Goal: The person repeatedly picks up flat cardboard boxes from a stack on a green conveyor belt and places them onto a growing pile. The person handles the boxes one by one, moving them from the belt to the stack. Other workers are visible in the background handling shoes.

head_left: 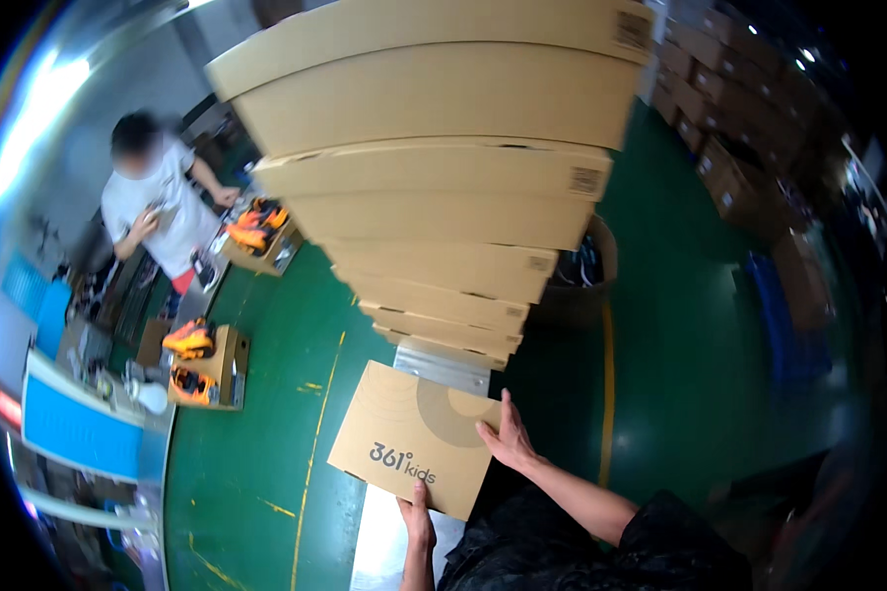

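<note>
A closed brown cardboard shoebox point(384, 419) with dark printing on its lid is held tilted in front of me. My left hand point(418, 517) grips its near edge, thumb lying on the lid and the other fingers hidden below. At the right edge, my right hand point(508, 438) holds the box with its thumb over the lid. Just beyond stands a tall stack of similar brown shoeboxes point(434, 212), reaching up past the top of the view. A metal surface point(384, 532) shows under the held box.
At the left, a person point(158, 197) in a white shirt stands beside a bench with orange shoes point(256, 225) in a box. Nearer are more orange shoes point(189, 340) and a blue chair point(74, 409). Cartons point(739, 74) are piled at the far right. Yellow lines mark the green floor point(266, 433).
</note>
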The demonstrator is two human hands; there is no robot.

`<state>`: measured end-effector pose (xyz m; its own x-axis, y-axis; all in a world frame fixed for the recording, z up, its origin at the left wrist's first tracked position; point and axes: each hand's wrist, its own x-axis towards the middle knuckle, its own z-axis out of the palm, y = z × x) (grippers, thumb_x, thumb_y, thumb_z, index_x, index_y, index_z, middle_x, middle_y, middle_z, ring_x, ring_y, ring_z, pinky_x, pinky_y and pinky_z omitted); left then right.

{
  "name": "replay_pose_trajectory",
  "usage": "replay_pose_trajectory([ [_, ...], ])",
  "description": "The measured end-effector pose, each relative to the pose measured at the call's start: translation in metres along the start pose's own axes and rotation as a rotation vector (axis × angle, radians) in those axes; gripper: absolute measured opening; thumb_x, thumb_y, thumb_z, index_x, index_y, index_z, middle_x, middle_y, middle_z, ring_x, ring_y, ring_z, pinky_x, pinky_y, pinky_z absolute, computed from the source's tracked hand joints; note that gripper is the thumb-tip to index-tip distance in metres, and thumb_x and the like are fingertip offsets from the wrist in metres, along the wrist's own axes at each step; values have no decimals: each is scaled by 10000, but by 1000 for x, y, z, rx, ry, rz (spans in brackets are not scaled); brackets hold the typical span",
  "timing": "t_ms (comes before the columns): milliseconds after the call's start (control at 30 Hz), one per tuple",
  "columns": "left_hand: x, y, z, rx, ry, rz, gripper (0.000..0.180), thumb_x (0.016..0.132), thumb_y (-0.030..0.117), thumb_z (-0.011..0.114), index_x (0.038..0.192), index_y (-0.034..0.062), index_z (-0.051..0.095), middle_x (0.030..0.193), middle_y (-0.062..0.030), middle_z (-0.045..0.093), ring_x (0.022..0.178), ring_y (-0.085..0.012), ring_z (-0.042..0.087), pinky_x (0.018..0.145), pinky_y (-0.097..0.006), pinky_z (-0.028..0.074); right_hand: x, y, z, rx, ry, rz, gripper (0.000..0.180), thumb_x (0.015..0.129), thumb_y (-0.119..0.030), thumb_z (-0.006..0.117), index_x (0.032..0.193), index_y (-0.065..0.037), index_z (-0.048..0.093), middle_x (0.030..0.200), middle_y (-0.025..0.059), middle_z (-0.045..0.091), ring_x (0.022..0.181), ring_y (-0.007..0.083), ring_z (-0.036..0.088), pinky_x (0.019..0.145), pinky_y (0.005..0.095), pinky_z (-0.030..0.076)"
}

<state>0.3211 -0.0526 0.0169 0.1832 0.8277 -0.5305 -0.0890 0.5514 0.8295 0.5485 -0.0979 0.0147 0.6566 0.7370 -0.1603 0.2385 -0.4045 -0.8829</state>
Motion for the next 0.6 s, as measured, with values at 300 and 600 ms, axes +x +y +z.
replay_pose_trajectory([
  [300,29,31,43,164,-245,-175,589,989,331,570,1438,46,319,1376,-174,464,1287,-387,453,1018,-613,410,43,4,-20,213,233,151,796,847,-512,676,1328,53,389,1151,296,633,1064,434,628,923,442,521],
  [600,36,39,45,223,-252,-213,479,1024,360,508,1327,-6,452,1139,-104,509,1225,-346,481,1049,-590,403,58,-3,-23,187,182,211,799,813,-551,687,1298,38,452,1123,290,649,1062,421,637,926,440,516],
])
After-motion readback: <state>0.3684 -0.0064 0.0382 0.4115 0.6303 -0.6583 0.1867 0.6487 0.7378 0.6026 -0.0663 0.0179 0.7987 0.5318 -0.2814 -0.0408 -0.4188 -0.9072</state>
